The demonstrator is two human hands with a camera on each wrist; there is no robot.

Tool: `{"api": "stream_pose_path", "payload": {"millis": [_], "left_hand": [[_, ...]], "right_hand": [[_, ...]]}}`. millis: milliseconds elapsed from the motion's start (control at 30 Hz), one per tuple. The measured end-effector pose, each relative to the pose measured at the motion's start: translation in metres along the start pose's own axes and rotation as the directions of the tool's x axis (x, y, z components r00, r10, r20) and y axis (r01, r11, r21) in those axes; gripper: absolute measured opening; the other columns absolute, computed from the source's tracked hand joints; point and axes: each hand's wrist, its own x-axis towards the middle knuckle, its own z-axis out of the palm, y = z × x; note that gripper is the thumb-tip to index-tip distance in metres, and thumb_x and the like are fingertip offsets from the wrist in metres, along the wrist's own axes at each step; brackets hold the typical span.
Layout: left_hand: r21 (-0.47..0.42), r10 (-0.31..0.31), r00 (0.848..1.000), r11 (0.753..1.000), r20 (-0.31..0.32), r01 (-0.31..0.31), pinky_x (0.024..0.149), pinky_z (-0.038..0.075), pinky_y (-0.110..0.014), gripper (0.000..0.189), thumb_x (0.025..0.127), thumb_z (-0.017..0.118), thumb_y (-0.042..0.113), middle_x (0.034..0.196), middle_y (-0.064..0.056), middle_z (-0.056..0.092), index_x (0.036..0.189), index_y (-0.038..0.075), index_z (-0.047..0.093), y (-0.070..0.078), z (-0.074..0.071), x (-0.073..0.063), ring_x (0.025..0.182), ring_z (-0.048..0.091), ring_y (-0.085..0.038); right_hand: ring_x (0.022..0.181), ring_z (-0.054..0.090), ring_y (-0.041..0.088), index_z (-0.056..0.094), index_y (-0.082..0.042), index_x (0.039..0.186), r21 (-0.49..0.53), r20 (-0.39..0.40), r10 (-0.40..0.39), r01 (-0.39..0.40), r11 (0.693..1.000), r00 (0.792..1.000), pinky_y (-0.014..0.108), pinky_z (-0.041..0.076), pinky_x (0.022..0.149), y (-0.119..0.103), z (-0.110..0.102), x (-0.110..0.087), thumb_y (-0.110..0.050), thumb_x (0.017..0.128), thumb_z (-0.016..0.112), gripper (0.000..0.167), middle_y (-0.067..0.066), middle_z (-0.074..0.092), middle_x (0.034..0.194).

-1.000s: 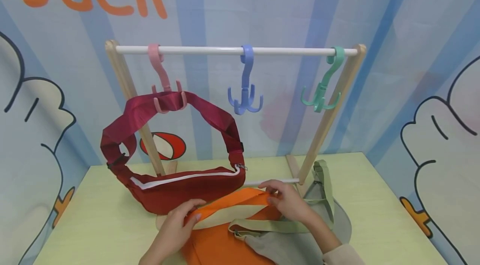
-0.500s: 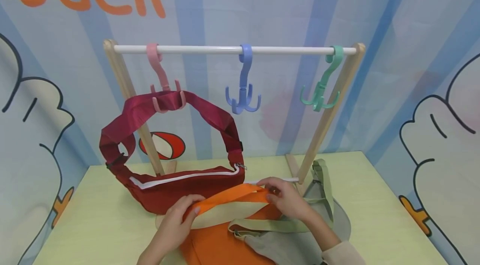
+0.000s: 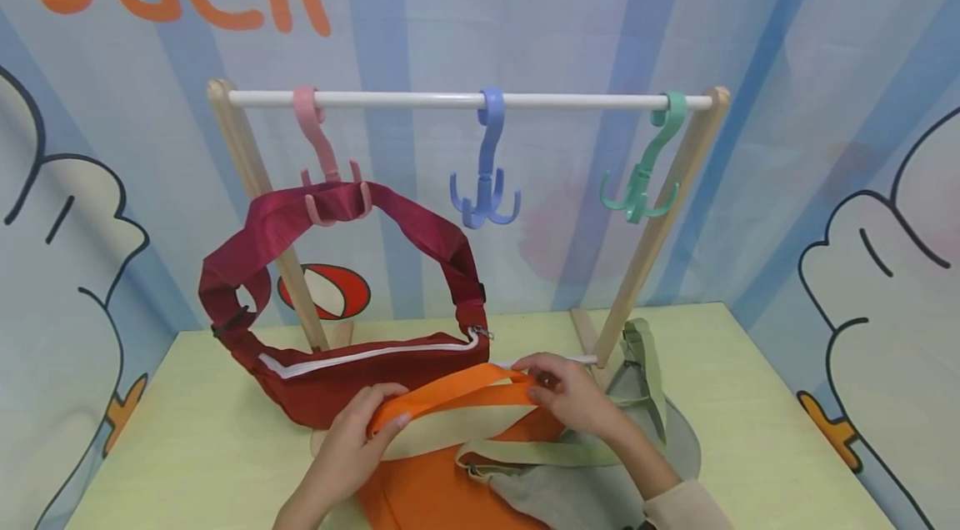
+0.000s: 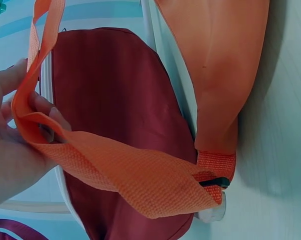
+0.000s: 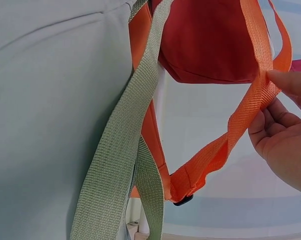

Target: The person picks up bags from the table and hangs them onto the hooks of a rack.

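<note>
An orange bag (image 3: pixel 442 492) lies low in the middle of the head view. Its orange webbing strap (image 3: pixel 457 387) is lifted in a loop above it. At the loop's left end my left hand (image 3: pixel 347 440) holds the strap between thumb and fingers. My right hand (image 3: pixel 576 393) pinches the other end; the right wrist view shows its thumb (image 5: pixel 290 82) pressing the webbing. A black strap buckle (image 4: pixel 215 182) shows near the bag's end. To the right lies a grey bag (image 3: pixel 581 490), its pale green strap (image 3: pixel 547 452) crossing over the orange bag.
Behind stands a rack with a white rail (image 3: pixel 405 100). A dark red zipped bag (image 3: pixel 337 397) hangs by its strap from the pink hook (image 3: pixel 318 130). A blue hook (image 3: pixel 489 147) and a green hook (image 3: pixel 656 155) hang bare along the rail. All stands on a pale table (image 3: pixel 202 447).
The orange strap loop has risen slightly and opened out between my hands. My left fingers have shifted a little along it; both hands have kept hold.
</note>
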Motion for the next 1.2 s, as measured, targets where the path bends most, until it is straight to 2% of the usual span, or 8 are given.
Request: {"api": "stream_pose_path", "payload": {"millis": [300, 667, 967, 1200], "left_hand": [[-0.014, -0.007, 1.000, 1.000, -0.003, 0.007, 0.077, 0.046, -0.030, 0.031, 0.085, 0.064, 0.025, 0.098, 0.002, 0.053, 0.114, 0.017, 0.058, 0.003, -0.002, -0.001, 0.084, 0.049, -0.013], [-0.002, 0.012, 1.000, 1.000, -0.027, -0.012, 0.065, 0.041, -0.024, 0.027, 0.085, 0.064, 0.019, 0.095, 0.002, 0.051, 0.112, 0.017, 0.058, 0.005, -0.004, -0.001, 0.079, 0.046, -0.013], [0.020, 0.017, 0.999, 1.000, -0.034, -0.016, 0.068, 0.045, -0.026, 0.028, 0.086, 0.064, 0.018, 0.098, 0.001, 0.052, 0.113, 0.015, 0.057, 0.009, -0.006, 0.002, 0.082, 0.048, -0.013], [0.007, 0.012, 0.999, 1.000, -0.033, -0.011, 0.077, 0.049, -0.029, 0.029, 0.086, 0.064, 0.018, 0.105, 0.000, 0.055, 0.114, 0.015, 0.058, 0.011, -0.008, 0.003, 0.089, 0.052, -0.015]], "right_hand": [[0.076, 0.051, 0.015, 0.060, -0.005, 0.112, -0.002, -0.012, -0.026, 0.026, 1.000, 1.000, 0.025, 0.044, 0.062, -0.001, 0.000, 0.002, 0.000, 0.083, 0.063, 0.030, 0.003, 0.060, 0.093], [0.076, 0.051, 0.014, 0.060, -0.005, 0.112, 0.001, -0.013, -0.065, 0.065, 0.998, 0.998, 0.025, 0.044, 0.060, -0.003, -0.002, 0.003, 0.000, 0.082, 0.065, 0.031, 0.005, 0.061, 0.093], [0.074, 0.049, 0.014, 0.060, -0.006, 0.113, -0.015, 0.003, -0.061, 0.061, 0.998, 0.998, 0.025, 0.042, 0.061, -0.007, -0.007, 0.004, -0.001, 0.081, 0.066, 0.032, 0.003, 0.060, 0.093], [0.074, 0.049, 0.015, 0.059, -0.005, 0.114, -0.006, 0.029, -0.063, 0.063, 0.998, 0.998, 0.025, 0.042, 0.061, -0.009, -0.012, 0.005, -0.001, 0.082, 0.065, 0.032, 0.004, 0.060, 0.094]]}}
